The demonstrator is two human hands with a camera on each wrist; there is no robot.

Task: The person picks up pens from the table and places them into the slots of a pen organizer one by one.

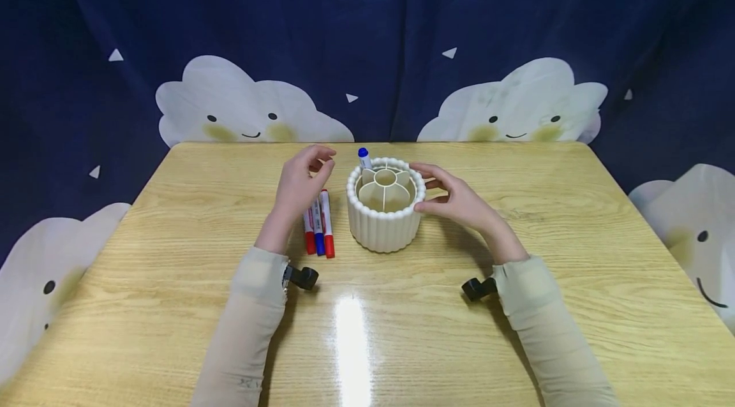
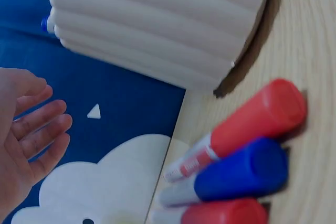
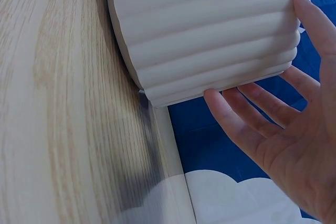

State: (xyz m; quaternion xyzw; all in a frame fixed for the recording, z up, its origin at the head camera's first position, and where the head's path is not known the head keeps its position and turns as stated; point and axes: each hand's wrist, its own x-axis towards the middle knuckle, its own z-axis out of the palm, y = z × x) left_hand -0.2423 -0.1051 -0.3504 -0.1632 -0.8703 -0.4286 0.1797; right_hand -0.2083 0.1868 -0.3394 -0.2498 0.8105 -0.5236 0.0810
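A cream ribbed pen holder [image 1: 383, 228] with a beaded rim stands upright on the table, its inside split into compartments round a central ring. One blue-ended marker [image 1: 364, 157] pokes up from its back left compartment. My right hand [image 1: 453, 199] holds the holder's right side, thumb at the near rim and fingers spread along the far wall [image 3: 252, 56]. Left of the holder, my left hand [image 1: 301, 180] hovers with loosely bent fingers and nothing in them. Below it lie a blue-capped marker [image 2: 241, 171] and two red-capped markers [image 2: 257, 114], side by side, their far ends partly hidden by the hand.
The wooden table [image 1: 413, 330] ends at a dark blue curtain [image 1: 367, 24] printed with clouds and triangles. Each wrist wears a black camera [image 1: 307, 278] that sticks out inward above the tabletop.
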